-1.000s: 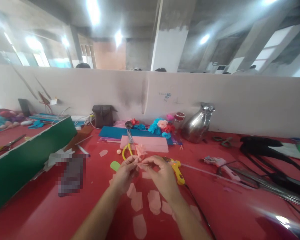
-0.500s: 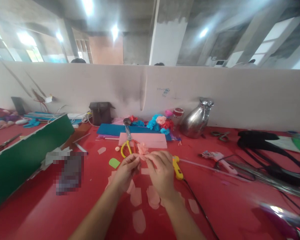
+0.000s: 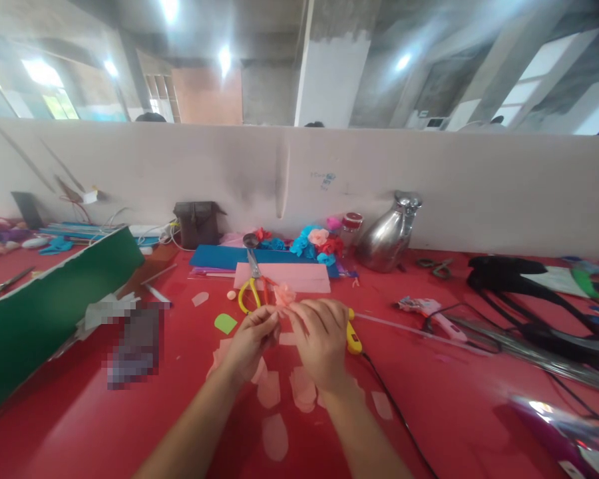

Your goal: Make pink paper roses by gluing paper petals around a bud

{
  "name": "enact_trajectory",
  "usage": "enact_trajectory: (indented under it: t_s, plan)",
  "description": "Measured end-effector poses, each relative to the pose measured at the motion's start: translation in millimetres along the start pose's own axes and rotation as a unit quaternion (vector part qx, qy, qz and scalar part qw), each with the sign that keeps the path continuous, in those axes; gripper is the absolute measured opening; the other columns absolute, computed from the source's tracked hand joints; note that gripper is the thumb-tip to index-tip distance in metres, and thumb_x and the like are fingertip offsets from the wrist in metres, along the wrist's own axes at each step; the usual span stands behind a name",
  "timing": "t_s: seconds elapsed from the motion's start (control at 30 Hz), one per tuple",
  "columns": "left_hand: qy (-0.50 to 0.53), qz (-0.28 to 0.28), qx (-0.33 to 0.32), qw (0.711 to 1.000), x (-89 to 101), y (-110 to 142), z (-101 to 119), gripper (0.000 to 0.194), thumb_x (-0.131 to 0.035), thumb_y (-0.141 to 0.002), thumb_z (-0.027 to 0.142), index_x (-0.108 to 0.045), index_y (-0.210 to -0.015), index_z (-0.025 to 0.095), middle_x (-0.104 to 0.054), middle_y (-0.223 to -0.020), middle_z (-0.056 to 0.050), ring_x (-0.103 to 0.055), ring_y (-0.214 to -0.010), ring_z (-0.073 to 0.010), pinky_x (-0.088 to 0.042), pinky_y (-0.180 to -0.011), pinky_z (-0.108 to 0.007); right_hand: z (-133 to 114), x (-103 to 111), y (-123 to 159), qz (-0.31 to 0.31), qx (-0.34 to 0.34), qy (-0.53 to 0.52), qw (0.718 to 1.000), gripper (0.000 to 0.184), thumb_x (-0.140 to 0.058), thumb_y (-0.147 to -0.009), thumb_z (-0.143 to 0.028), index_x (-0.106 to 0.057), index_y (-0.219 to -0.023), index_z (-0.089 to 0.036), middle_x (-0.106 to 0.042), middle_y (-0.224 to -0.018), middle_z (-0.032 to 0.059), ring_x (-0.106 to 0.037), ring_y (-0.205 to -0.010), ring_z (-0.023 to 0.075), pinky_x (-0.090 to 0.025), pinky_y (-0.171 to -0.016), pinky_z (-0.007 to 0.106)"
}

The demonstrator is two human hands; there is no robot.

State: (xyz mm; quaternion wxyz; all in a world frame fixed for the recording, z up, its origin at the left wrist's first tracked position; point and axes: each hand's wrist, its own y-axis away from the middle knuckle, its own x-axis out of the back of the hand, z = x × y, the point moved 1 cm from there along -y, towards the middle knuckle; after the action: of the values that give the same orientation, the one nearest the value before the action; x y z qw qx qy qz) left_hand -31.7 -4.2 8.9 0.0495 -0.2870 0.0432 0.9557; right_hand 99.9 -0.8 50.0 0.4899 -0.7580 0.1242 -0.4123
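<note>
A pink paper flower [image 3: 284,293] is held up over the red table, pinched at its base. The thumb and fingers of my left hand [image 3: 253,336] close on its lower left side. From the right, my right hand [image 3: 322,339] pinches the same base, its knuckles raised. My fingertips hide the flower's lower end. Cut pink petals [image 3: 275,437] lie on the table beneath my wrists. Scissors [image 3: 252,279] with yellow and red handles lie just beyond the flower. A yellow glue gun [image 3: 352,336] rests right beside my right hand, partly hidden by it.
Folded pink paper [image 3: 314,277] and a blue sheet [image 3: 214,257] lie behind the scissors. Blue, red and pink flowers [image 3: 307,241], a lidded jar [image 3: 350,229] and a metal jug [image 3: 387,236] stand along the partition. A green board [image 3: 64,319] borders the left; cables and black straps [image 3: 519,299] occupy the right.
The view has shifted slightly, so the things on the table sit a little further left. Both hands keep their pinch on the flower, almost unmoved.
</note>
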Motion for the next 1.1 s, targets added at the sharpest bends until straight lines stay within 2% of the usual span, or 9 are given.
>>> enact_trajectory:
  t_s: [0.13, 0.5, 0.57, 0.63, 0.73, 0.83, 0.93, 1.0, 1.1]
  plan:
    - [0.001, -0.005, -0.005, 1.0, -0.4, 0, 0, 0.015, -0.063, -0.077, 0.029, -0.056, -0.08, 0.017, -0.043, -0.057, 0.004, -0.034, -0.049, -0.0054, -0.025, -0.05, -0.02, -2, 0, -1, 0.022, -0.012, 0.005, 1.0, 0.012, -0.061, -0.081, -0.02, -0.061, -0.093, -0.021, -0.067, -0.086, 0.0049, -0.054, -0.083, 0.0201, -0.038, -0.082, 0.037]
    - [-0.012, -0.002, -0.015, 1.0, -0.1, -1, -1, 0.018, -0.066, -0.074, 0.032, -0.057, -0.079, 0.017, -0.043, -0.055, 0.004, -0.032, -0.048, -0.0056, -0.022, -0.048, -0.021, -3, 3, 0, 0.062, 0.02, 0.033, 0.997, 0.035, -0.066, -0.077, -0.02, -0.051, -0.109, -0.024, -0.062, -0.097, 0.0077, -0.055, -0.091, 0.0224, -0.039, -0.085, 0.04]
    - [0.01, -0.008, -0.008, 1.0, -0.5, -2, -1, 0.018, -0.066, -0.074, 0.03, -0.056, -0.075, 0.016, -0.043, -0.055, 0.004, -0.032, -0.048, -0.0054, -0.023, -0.048, -0.02, -4, 4, 2, 0.078, 0.012, 0.006, 0.997, 0.039, -0.068, -0.075, -0.02, -0.05, -0.109, -0.024, -0.06, -0.099, 0.0082, -0.054, -0.093, 0.023, -0.04, -0.085, 0.041]
    - [0.045, -0.012, 0.003, 0.999, 0.2, -2, 0, 0.019, -0.068, -0.072, 0.028, -0.054, -0.071, 0.016, -0.044, -0.055, 0.004, -0.033, -0.048, -0.0054, -0.025, -0.049, -0.02, -6, 4, 5, 0.11, -0.038, -0.067, 0.991, 0.038, -0.067, -0.074, -0.022, -0.048, -0.107, -0.024, -0.056, -0.1, 0.0086, -0.052, -0.093, 0.0231, -0.042, -0.084, 0.042]
    - [0.093, -0.021, 0.014, 0.995, 3.7, -2, 1, 0.019, -0.07, -0.069, 0.025, -0.053, -0.067, 0.015, -0.046, -0.055, 0.003, -0.035, -0.049, -0.0054, -0.027, -0.05, -0.02, -6, -1, 11, 0.123, -0.218, -0.219, 0.943, 0.021, -0.057, -0.08, -0.027, -0.049, -0.099, -0.022, -0.053, -0.096, 0.007, -0.052, -0.09, 0.0207, -0.044, -0.081, 0.039]
    - [0.107, -0.028, 0.021, 0.994, 8.2, -2, 1, 0.02, -0.073, -0.064, 0.024, -0.056, -0.064, 0.014, -0.05, -0.055, 0.001, -0.036, -0.048, -0.0054, -0.028, -0.05, -0.022, -5, -10, 12, -0.022, -0.367, -0.391, 0.844, 0.014, -0.053, -0.081, -0.03, -0.057, -0.091, -0.021, -0.058, -0.086, 0.0041, -0.055, -0.083, 0.0187, -0.045, -0.078, 0.035]
    - [0.109, -0.04, 0.031, 0.993, 10.2, 0, 3, 0.023, -0.077, -0.056, 0.026, -0.06, -0.062, 0.012, -0.054, -0.056, 0.0, -0.033, -0.044, -0.0037, -0.028, -0.05, -0.023, -7, -13, 6, -0.156, -0.368, -0.53, 0.748, 0.015, -0.058, -0.078, -0.032, -0.064, -0.084, -0.02, -0.063, -0.081, 0.0028, -0.058, -0.081, 0.0186, -0.045, -0.079, 0.033]
    - [0.1, -0.057, 0.047, 0.992, 9.5, 2, 4, 0.025, -0.078, -0.053, 0.027, -0.06, -0.06, 0.011, -0.053, -0.055, 0.001, -0.029, -0.041, -0.0019, -0.026, -0.048, -0.023, -9, -11, 1, -0.175, -0.355, -0.559, 0.729, 0.016, -0.06, -0.077, -0.035, -0.067, -0.076, -0.02, -0.063, -0.079, 0.0024, -0.058, -0.079, 0.0182, -0.045, -0.077, 0.032]
    - [0.092, -0.063, 0.07, 0.991, 7.3, 4, 6, 0.024, -0.076, -0.054, 0.027, -0.058, -0.057, 0.011, -0.05, -0.053, 0.002, -0.026, -0.039, -0.0011, -0.021, -0.045, -0.022, -12, -6, -3, -0.188, -0.359, -0.558, 0.725, 0.022, -0.064, -0.073, -0.039, -0.066, -0.061, -0.02, -0.061, -0.071, 0.0012, -0.057, -0.072, 0.0169, -0.046, -0.069, 0.03]
